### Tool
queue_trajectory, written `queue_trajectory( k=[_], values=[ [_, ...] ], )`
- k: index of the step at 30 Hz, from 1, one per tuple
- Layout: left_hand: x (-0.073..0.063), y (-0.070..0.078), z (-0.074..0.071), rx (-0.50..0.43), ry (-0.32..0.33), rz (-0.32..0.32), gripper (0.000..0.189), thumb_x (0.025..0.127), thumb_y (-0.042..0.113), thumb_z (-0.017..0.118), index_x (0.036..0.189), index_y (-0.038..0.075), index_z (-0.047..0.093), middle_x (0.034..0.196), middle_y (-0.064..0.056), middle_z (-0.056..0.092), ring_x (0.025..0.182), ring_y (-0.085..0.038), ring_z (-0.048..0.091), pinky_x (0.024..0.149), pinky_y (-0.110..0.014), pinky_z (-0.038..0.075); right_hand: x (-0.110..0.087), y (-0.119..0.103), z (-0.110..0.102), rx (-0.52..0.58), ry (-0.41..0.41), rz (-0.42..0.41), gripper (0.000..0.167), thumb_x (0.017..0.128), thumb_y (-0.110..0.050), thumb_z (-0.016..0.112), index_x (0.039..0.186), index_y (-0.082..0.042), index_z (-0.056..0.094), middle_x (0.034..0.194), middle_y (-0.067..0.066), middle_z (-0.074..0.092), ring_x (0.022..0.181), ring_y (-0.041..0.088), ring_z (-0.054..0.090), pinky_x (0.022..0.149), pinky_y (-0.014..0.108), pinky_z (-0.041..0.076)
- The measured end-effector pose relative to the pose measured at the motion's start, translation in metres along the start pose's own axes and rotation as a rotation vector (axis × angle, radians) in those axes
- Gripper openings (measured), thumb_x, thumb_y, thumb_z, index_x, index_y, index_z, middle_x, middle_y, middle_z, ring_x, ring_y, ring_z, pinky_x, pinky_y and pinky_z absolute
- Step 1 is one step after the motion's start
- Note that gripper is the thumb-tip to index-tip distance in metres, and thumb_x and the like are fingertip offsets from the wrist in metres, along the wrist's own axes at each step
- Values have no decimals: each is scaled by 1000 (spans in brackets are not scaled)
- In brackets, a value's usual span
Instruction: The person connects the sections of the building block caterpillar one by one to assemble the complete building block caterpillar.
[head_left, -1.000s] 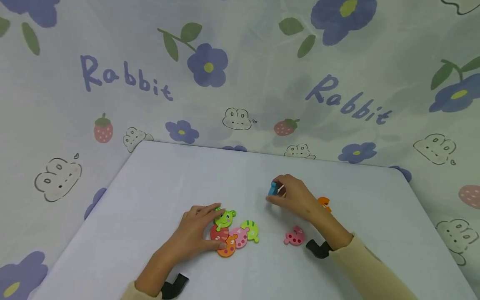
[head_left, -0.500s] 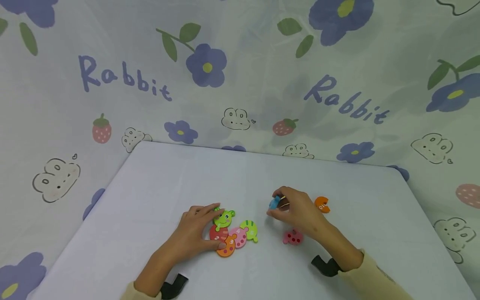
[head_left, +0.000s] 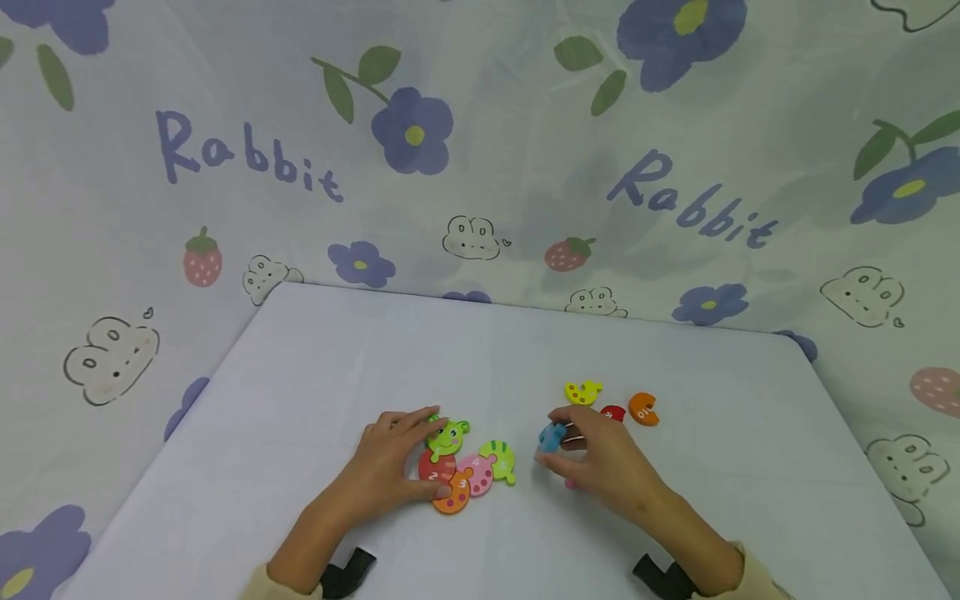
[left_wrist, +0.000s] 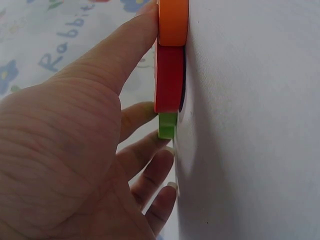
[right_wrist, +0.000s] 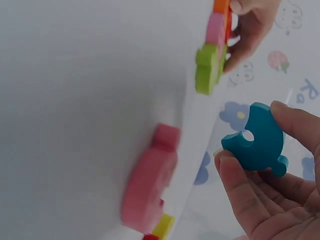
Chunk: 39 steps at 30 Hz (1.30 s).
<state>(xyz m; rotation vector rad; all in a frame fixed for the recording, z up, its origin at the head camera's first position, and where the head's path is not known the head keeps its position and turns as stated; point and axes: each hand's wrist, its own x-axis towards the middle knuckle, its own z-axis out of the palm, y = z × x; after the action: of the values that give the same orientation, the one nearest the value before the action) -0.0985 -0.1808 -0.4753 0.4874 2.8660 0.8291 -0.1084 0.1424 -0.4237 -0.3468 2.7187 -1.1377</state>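
Note:
On the white table a caterpillar jigsaw has a green face piece (head_left: 452, 439), a red piece (head_left: 433, 469), an orange piece (head_left: 453, 502), a pink piece (head_left: 477, 477) and a striped green piece (head_left: 500, 459), all joined. My left hand (head_left: 382, 462) rests along its left side, thumb on the orange piece, fingers stretched to the face piece. To the right, my right hand (head_left: 611, 458) pinches a blue jigsaw piece (right_wrist: 265, 137) between thumb and fingers, raised off the table. Beneath that hand lies a dark pink piece (right_wrist: 147, 187), mostly hidden in the head view.
Beyond the right hand lie a yellow piece (head_left: 582, 392), a partly covered red piece (head_left: 613, 412) and an orange piece (head_left: 643, 409). A printed cloth (head_left: 480, 150) hangs behind the table's far edge. Black camera mounts (head_left: 349, 572) sit at both wrists.
My right hand has come toward me with the blue piece, uncovering the yellow, red and orange pieces and covering most of the dark pink one. The left hand stays put.

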Motion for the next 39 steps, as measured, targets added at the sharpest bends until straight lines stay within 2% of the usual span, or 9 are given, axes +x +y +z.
queue_trajectory(
  k=[8, 15, 20, 30, 39],
  values=[
    [0, 0, 0, -9, 9, 8, 90, 73, 57, 91, 150, 25, 59, 161, 3, 45, 137, -27, 41, 106, -54, 36, -12, 8, 19, -165, -57, -104, 48, 83, -26, 91, 122, -9, 69, 110, -8, 64, 92, 7, 65, 82, 26, 59],
    [1, 1, 4, -10, 2, -1, 90, 73, 58, 91, 151, 27, 58, 161, 5, 45, 137, -25, 41, 105, -52, 36, -18, 8, 26, -317, -141, -61, 52, 82, -32, 91, 126, -11, 71, 119, -3, 61, 98, 10, 59, 89, 33, 58],
    [1, 1, 3, 5, 6, -8, 90, 73, 57, 92, 151, 27, 58, 161, 5, 45, 137, -25, 41, 106, -53, 36, -22, 7, 27, -341, -139, -43, 55, 80, -33, 93, 124, -9, 71, 117, -1, 61, 101, 14, 58, 91, 38, 58],
    [-1, -1, 3, 12, 8, -5, 90, 73, 57, 91, 151, 26, 58, 161, 5, 45, 137, -25, 41, 105, -53, 36, -23, 7, 33, -416, -131, -38, 58, 77, -38, 95, 121, -10, 71, 110, -3, 60, 99, 12, 54, 89, 36, 58],
    [0, -1, 2, 10, 2, -1, 89, 74, 58, 90, 152, 27, 57, 162, 6, 44, 138, -25, 41, 107, -54, 36, -20, -7, 47, -390, -105, 12, 64, 77, -54, 90, 121, -14, 65, 112, -3, 60, 100, 16, 53, 85, 38, 59]
  ],
)
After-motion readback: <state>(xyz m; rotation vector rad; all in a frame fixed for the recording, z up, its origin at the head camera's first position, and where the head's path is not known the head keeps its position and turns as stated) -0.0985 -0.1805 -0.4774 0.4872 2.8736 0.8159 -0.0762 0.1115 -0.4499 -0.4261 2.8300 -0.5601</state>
